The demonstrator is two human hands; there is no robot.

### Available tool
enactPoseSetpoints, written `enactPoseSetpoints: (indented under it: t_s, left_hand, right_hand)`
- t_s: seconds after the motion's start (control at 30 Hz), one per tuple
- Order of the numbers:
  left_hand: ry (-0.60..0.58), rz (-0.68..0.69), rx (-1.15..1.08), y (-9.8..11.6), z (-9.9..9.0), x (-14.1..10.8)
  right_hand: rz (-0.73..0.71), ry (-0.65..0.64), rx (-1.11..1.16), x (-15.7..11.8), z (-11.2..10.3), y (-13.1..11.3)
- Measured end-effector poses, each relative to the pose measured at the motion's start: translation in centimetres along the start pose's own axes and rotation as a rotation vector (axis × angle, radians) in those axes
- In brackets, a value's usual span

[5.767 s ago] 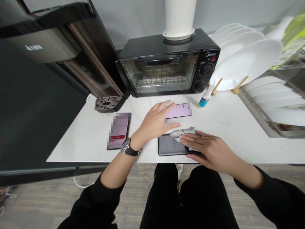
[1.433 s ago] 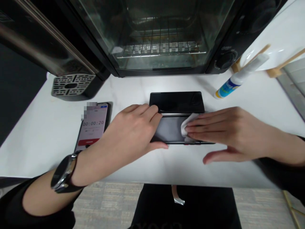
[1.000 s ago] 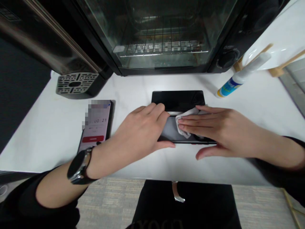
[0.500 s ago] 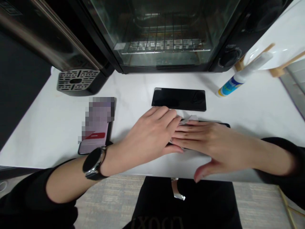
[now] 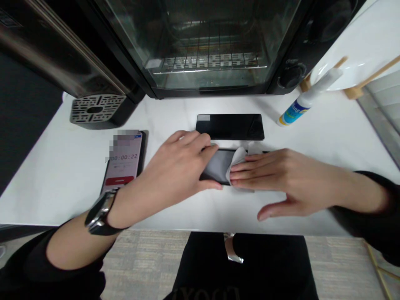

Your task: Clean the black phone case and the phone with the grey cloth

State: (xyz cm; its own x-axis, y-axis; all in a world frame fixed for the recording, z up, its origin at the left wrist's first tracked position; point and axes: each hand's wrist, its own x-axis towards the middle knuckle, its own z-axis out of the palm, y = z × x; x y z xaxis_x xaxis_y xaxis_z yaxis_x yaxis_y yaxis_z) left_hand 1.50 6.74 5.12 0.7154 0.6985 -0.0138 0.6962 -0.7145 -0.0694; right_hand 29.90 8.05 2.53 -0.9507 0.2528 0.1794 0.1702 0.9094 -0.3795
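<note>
A dark flat device with a grey surface point(image 5: 218, 165) lies lengthwise on the white table. My left hand point(image 5: 184, 164), with a watch at the wrist, is closed around its left end, fingers at the far edge and thumb at the near one. My right hand point(image 5: 271, 175) lies flat with fingers stretched over a thin white cloth or tissue point(image 5: 237, 160), pressing it on the device; the thumb points away. Just beyond sits a black glossy slab point(image 5: 229, 126) with a small pale label at its left corner.
A phone showing a timer point(image 5: 123, 162) lies at the left. A toaster oven point(image 5: 209, 89) stands at the back, a drip-tray machine point(image 5: 98, 110) back left. A spray bottle point(image 5: 295, 110) and white plates point(image 5: 359, 46) on a wooden rack are back right.
My left hand has moved left, away from my right fingers, uncovering the device's grey surface. The cloth now shows more under my right fingers. The view has shifted slightly.
</note>
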Motion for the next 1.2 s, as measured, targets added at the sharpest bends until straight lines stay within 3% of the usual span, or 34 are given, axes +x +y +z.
enactPoseSetpoints:
  t_s: [0.1, 0.2, 0.37, 0.5, 0.67, 0.8, 1.0, 1.1, 1.2]
  left_hand:
    - [0.036, 0.103, -0.132, 1.9, 0.7, 0.5]
    - [0.056, 0.113, -0.139, 2.4, 1.0, 0.6]
    - [-0.021, 0.011, -0.019, -0.6, -0.1, -0.3]
    - [-0.061, -0.025, 0.047, -2.0, -0.7, -0.9]
    - [0.022, 0.045, -0.061, 1.1, 0.5, 0.1]
    - [0.057, 0.105, -0.100, 2.5, 1.2, 0.7]
    - [-0.002, -0.009, 0.010, -1.3, 0.3, -0.3]
    - [-0.023, -0.001, 0.032, -2.5, 0.0, -0.8]
    - [-0.011, 0.013, 0.047, -2.1, 0.1, -0.7]
  right_hand:
    - [-0.017, -0.025, 0.026, 1.0, 1.7, -1.6]
    - [0.041, 0.024, -0.034, 1.2, 2.3, -1.9]
    - [0.133, 0.102, -0.234, 0.0, 0.4, 0.2]
    - [0.054, 0.114, -0.182, -0.6, -0.6, 1.2]
    - [-0.068, 0.052, -0.035, 0.6, 1.3, -0.5]
    - [0.011, 0.029, -0.083, 1.1, 2.5, -1.3]
    - [0.142, 0.121, -0.335, -0.4, 0.2, 0.6]
    - [0.087, 0.172, -0.371, -0.9, -0.7, 1.2]
    - [-0.011, 0.178, -0.271, -0.7, -0.5, 0.7]
